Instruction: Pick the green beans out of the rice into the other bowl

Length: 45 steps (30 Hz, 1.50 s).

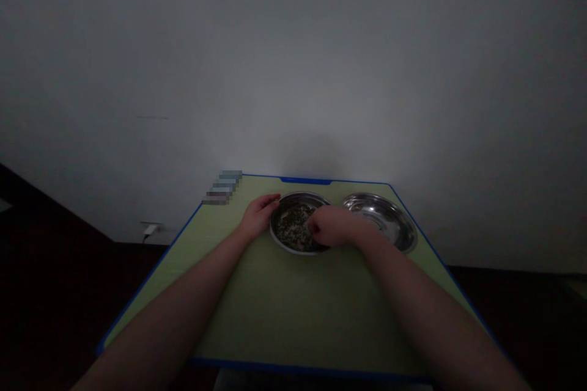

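A round metal bowl (274,236) stands on the table, holding a mix of dark and pale small grains (293,229). My left hand (259,215) holds the bowl at its left rim, with the fingers along the outer wall and the thumb near the edge. My right hand (331,225) is over the right part of this bowl, its fingers closed and pointing down at the grains. Whatever is between those fingertips is hidden. A second, shiny metal bowl (398,226) sits to the right, partly behind my right wrist; bare metal shows inside it.
The small table (293,305) has a pale green top and a blue edge. At its far left corner lies a blurred-out patch (223,187). A grey wall (293,73) rises behind the table. Low on the left, a white plug (151,230) sits at the wall.
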Each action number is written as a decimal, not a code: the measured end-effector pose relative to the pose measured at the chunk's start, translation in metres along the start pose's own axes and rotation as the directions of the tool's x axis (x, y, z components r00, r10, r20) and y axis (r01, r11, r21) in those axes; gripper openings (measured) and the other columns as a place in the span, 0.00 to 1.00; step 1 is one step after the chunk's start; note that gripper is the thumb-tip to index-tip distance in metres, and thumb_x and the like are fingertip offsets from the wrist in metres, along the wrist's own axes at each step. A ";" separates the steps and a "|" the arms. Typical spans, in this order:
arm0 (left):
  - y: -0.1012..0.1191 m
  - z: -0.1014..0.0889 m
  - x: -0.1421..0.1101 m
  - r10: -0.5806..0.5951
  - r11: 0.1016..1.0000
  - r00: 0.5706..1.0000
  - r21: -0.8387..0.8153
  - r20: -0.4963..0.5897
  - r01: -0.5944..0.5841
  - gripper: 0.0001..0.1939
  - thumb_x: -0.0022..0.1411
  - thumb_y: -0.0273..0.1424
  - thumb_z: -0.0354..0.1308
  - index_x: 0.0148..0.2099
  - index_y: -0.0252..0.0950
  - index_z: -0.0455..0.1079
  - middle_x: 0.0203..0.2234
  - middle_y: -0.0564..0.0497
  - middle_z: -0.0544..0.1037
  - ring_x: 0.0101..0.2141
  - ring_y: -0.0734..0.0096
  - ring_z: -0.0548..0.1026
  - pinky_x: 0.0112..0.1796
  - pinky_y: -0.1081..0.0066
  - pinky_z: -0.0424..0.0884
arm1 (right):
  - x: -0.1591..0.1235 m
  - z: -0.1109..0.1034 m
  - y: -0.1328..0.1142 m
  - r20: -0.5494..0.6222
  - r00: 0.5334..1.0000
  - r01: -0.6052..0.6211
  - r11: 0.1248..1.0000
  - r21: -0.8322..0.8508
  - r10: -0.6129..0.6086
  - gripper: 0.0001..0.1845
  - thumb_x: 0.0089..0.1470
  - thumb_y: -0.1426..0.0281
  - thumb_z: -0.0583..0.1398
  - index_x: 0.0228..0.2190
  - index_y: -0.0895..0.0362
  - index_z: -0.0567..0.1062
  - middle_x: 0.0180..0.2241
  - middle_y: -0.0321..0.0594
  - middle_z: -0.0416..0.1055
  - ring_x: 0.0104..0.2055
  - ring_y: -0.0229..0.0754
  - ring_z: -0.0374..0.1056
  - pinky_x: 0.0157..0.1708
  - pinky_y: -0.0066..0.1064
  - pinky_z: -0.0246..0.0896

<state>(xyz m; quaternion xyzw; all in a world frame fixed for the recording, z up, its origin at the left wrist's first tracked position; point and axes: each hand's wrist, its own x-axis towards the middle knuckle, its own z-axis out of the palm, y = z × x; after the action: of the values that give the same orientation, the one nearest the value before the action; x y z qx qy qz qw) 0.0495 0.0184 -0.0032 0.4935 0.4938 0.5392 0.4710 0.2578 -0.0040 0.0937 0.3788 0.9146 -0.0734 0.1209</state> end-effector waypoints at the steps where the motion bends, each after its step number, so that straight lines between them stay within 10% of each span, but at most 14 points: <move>1: -0.001 0.000 0.000 0.004 1.000 1.000 0.001 0.002 -0.004 0.27 0.44 0.41 0.63 0.45 0.30 0.71 0.38 0.44 0.78 0.38 0.60 0.75 0.45 0.60 0.66 | -0.001 0.000 0.002 -0.010 1.000 0.011 1.000 0.013 -0.011 0.13 0.42 0.71 0.55 0.30 0.57 0.78 0.29 0.44 0.75 0.27 0.41 0.68 0.24 0.27 0.54; 28: -0.005 0.000 0.003 -0.003 1.000 1.000 0.001 0.001 0.003 0.27 0.45 0.40 0.62 0.46 0.30 0.71 0.36 0.44 0.78 0.36 0.62 0.75 0.42 0.62 0.68 | -0.010 0.009 0.026 -0.184 0.973 0.174 0.964 0.199 -0.138 0.12 0.45 0.73 0.55 0.30 0.56 0.78 0.29 0.38 0.75 0.28 0.36 0.65 0.29 0.25 0.53; 45: 0.002 0.000 0.000 -0.007 0.999 1.000 0.049 -0.010 0.008 0.25 0.45 0.40 0.62 0.45 0.32 0.71 0.37 0.45 0.78 0.38 0.60 0.75 0.43 0.61 0.68 | -0.051 0.017 0.058 -0.483 0.875 0.109 0.956 0.273 0.038 0.09 0.48 0.65 0.59 0.24 0.57 0.75 0.23 0.36 0.69 0.26 0.35 0.60 0.27 0.27 0.52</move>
<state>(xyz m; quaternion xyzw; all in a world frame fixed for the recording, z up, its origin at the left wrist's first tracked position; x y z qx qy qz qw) 0.0498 0.0182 -0.0017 0.5003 0.5111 0.5277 0.4582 0.3366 -0.0009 0.0892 0.3816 0.9016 -0.1127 -0.1699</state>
